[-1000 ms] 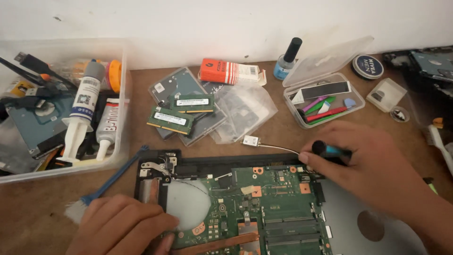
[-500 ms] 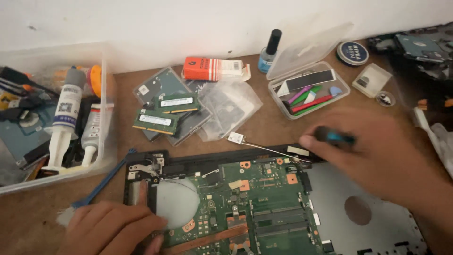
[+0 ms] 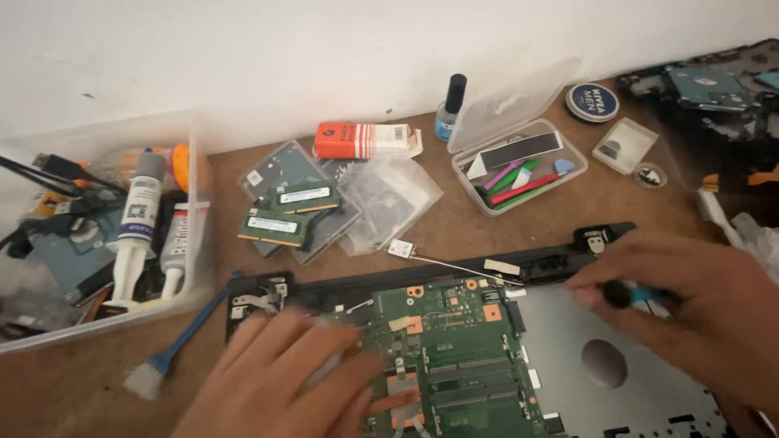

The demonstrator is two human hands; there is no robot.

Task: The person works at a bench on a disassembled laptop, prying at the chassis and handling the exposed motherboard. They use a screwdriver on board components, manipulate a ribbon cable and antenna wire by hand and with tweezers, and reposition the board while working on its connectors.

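While the opened laptop (image 3: 487,357) lies flat on the table (image 3: 454,227) with its green circuit board (image 3: 438,341) bare, the work in hand looks like stripping or servicing that board.

At nine o'clock a clear plastic bin (image 3: 199,243) holds tubes of paste and cables. Just right of it, at about eight o'clock, a blue brush (image 3: 182,341) lies slanted on the table, its bristles pointing down-left.

The left hand (image 3: 284,381) rests at seven o'clock, fingers spread flat over the board's left part, where it covers whatever sits beneath; it pinches nothing that I can see, and its blur leaves the exact contact unclear.

Above the laptop, toward eleven o'clock, two green memory sticks (image 3: 284,215) lie on a heap of clear bags, with an orange and white box (image 3: 361,139) behind them. At twelve o'clock stands a small blue bottle (image 3: 449,109), and at one o'clock an open clear case (image 3: 523,166) holds coloured prying picks.

The right hand (image 3: 690,300), at four o'clock, is closed around a screwdriver (image 3: 637,294) with a black and teal handle, held over the laptop's top right edge near the hinge (image 3: 596,239). Its tip is hidden by the fingers.

My judgement: a screw or fastening near that hinge is being worked. The next move calls for seating the tip squarely and holding the board still with the flat hand, taking care not to snag the thin wire (image 3: 454,264) crossing the top edge.
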